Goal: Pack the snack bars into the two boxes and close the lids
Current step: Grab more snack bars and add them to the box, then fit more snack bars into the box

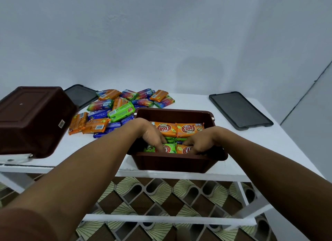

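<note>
floor point(161, 192) with a fan pattern shows under the white table point(233, 150), and right at the near edge sits the open brown box point(172, 162), both forearms reaching into it. left hand point(152, 134) is down on a green bar point(170, 147) in the front row, fingers bent onto the wrapper; right hand point(203, 141) is just beside it on an orange bar point(183, 149), fingertips curled down on it too. pinching or only pressing? cannot tell for either hand, the fingertips are lost among the wrappers. the two hands nearly meet in the middle of the box. behind them, a back row point(189, 129) of two orange bars lies flat side by side against the far wall, more green edges showing between the rows. off to the left, the second box point(30, 118) is tipped over with its base and a sticker facing up, at the left edge of the table. beyond the open box, to the left, a loose pile point(122, 111) of orange, green and blue bars is spread over the tabletop. farther back, a dark left lid point(82, 95) lies behind the tipped box, touching the pile's edge, and a dark right lid point(239, 109) lies flat, well apart on the far right.
</note>
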